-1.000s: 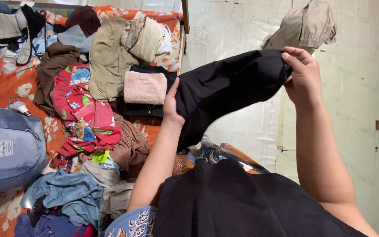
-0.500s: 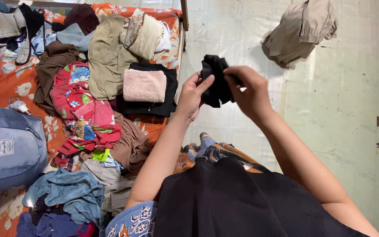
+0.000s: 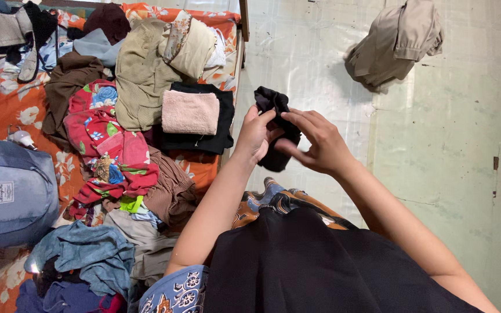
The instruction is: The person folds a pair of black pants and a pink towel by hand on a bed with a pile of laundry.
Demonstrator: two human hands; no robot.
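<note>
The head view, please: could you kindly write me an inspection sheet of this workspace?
Surface: bed with orange floral sheet, largely covered.
Job's things: black garment, bunched between both hands.
Clutter: loose clothes; folded pink towel on folded black cloth; blue backpack.
Grippers: left hand and right hand both grip the garment.
Cables: nothing seen.
Surroundings: pale green floor; beige garment lying on it.

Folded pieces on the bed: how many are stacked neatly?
2: a pink folded towel lies on a black folded garment at the bed's edge. Others may be buried in the heap.
</note>
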